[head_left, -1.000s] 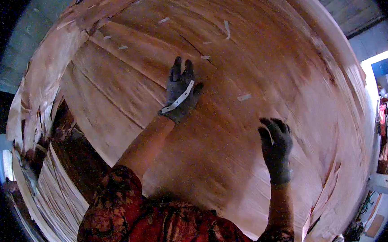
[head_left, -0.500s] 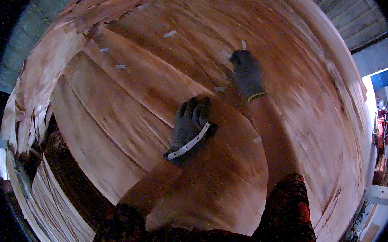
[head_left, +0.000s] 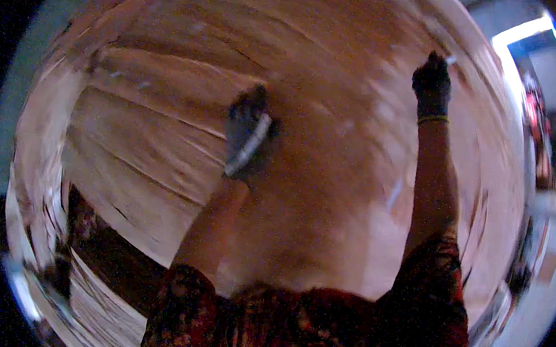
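Observation:
Large reddish-brown sheets of wood veneer fill the space before me, with long wavy folds on the left. My left hand, in a dark grey glove, is over the middle of the sheets, fingers curled. A curved strip of white perforated tape runs along that hand from knuckles to wrist. Farther right and higher, my right hand wears a matching glove with a yellow cuff; its fingers are closed. A small white piece of tape shows at its fingertips; blur hides whether they pinch it.
Torn, pale veneer edges hang at the left. Below them lies a dark gap beside stacked layers. Small tape pieces dot the sheets. Red equipment and a bright opening are beyond the right edge.
My right hand has moved right and slightly up, its arm now straighter. My left hand has shifted up and a little left with the tape. The view has moved and blurred.

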A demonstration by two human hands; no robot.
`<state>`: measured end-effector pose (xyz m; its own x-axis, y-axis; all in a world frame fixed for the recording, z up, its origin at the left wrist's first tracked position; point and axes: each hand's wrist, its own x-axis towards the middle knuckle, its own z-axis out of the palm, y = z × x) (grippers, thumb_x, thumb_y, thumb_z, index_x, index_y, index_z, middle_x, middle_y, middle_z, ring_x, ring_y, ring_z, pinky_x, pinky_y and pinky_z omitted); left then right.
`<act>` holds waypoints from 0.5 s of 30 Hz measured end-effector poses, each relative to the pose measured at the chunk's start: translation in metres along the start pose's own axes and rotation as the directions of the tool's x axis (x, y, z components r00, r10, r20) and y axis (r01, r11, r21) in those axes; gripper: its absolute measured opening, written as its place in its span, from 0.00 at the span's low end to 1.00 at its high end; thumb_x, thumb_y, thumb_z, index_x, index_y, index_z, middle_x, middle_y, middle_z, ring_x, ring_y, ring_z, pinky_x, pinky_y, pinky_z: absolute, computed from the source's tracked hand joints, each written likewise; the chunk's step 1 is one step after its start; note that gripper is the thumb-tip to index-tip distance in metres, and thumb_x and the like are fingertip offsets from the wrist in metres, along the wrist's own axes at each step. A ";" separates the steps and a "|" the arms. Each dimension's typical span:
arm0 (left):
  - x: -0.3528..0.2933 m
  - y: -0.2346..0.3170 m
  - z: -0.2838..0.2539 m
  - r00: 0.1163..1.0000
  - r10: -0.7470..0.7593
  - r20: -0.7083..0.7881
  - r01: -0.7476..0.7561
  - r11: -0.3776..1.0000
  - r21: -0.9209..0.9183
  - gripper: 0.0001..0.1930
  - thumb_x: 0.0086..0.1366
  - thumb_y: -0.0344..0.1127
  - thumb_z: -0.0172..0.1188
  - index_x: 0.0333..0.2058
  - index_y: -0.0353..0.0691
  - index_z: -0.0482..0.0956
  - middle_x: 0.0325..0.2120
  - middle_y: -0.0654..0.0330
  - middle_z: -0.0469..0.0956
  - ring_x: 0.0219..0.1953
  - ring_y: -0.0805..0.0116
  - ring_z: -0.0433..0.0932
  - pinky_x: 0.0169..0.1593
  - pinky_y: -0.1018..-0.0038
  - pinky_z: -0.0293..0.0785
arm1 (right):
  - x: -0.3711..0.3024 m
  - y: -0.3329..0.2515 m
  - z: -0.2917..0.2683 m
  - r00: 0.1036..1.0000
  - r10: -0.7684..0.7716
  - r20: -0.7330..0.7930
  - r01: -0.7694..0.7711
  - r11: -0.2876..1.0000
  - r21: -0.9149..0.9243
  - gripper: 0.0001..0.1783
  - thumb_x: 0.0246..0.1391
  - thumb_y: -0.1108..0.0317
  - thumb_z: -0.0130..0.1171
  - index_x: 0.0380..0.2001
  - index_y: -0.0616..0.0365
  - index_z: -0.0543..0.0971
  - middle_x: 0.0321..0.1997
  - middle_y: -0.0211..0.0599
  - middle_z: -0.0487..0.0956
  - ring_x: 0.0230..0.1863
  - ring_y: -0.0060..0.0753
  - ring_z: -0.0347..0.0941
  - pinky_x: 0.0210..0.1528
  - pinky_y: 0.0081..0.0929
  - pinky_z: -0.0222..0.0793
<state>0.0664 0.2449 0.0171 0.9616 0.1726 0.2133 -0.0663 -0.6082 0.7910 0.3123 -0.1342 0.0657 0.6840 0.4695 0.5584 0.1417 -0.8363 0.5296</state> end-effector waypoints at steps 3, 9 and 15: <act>0.007 0.009 0.002 0.947 0.312 -0.077 -0.258 0.882 0.395 0.31 0.60 0.43 0.52 0.58 0.34 0.57 0.58 0.45 0.59 0.59 0.41 0.55 0.61 0.54 0.51 | -0.096 0.075 -0.087 0.992 0.122 0.024 -0.122 0.992 -0.014 0.16 0.45 0.71 0.53 0.39 0.65 0.75 0.45 0.44 0.76 0.42 0.39 0.72 0.47 0.32 0.66; -0.001 0.106 0.056 0.898 0.202 0.391 -0.059 0.936 -0.348 0.32 0.58 0.47 0.54 0.57 0.37 0.60 0.58 0.43 0.57 0.60 0.40 0.52 0.62 0.54 0.48 | -0.348 0.147 -0.342 0.816 0.416 0.400 -0.317 0.902 -0.292 0.17 0.42 0.74 0.54 0.40 0.64 0.74 0.44 0.45 0.75 0.47 0.43 0.70 0.51 0.33 0.64; -0.086 0.208 0.148 0.484 0.811 0.328 -0.843 0.532 -0.073 0.38 0.52 0.50 0.59 0.58 0.36 0.59 0.60 0.49 0.56 0.61 0.49 0.53 0.64 0.57 0.44 | -0.522 0.127 -0.466 0.292 0.861 0.418 -0.842 0.023 0.539 0.15 0.61 0.62 0.44 0.49 0.50 0.72 0.41 0.29 0.76 0.26 0.16 0.66 0.28 0.18 0.66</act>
<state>0.0091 -0.0110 0.0780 0.4988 -0.6640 0.5570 -0.8657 -0.4131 0.2828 -0.3600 -0.3536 0.1393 0.6202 -0.7011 0.3519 -0.1863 -0.5674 -0.8021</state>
